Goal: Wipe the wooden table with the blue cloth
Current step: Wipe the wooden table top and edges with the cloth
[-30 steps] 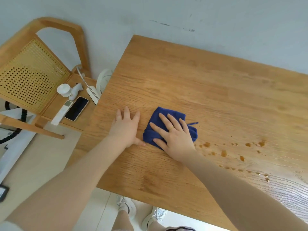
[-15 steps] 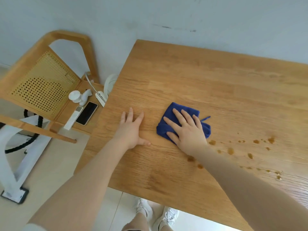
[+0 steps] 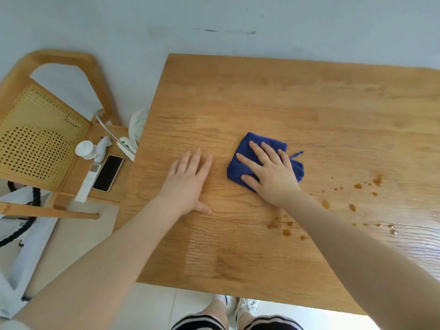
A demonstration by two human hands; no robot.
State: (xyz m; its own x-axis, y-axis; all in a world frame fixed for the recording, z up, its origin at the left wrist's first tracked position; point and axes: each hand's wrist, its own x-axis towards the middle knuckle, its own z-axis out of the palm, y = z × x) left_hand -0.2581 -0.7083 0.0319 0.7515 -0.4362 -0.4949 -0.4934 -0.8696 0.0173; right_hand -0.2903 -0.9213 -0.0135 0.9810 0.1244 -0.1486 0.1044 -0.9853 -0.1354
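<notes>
A folded blue cloth (image 3: 240,166) lies on the wooden table (image 3: 273,98), a little left of its middle. My right hand (image 3: 270,173) presses flat on the cloth with the fingers spread. My left hand (image 3: 187,183) rests palm down on the bare wood just left of the cloth, holding nothing. Several brown spots (image 3: 357,186) are scattered on the table to the right of the cloth, and more brown spots (image 3: 287,232) lie near my right forearm.
A wooden chair (image 3: 42,129) with a cane back stands left of the table. On its seat lie a black phone (image 3: 108,173), a white remote (image 3: 88,182) and small white items (image 3: 92,148). A grey wall runs behind the table.
My right hand and the cloth have slid to the right along the table, closer to the brown spots. My left hand stays flat on the wood.
</notes>
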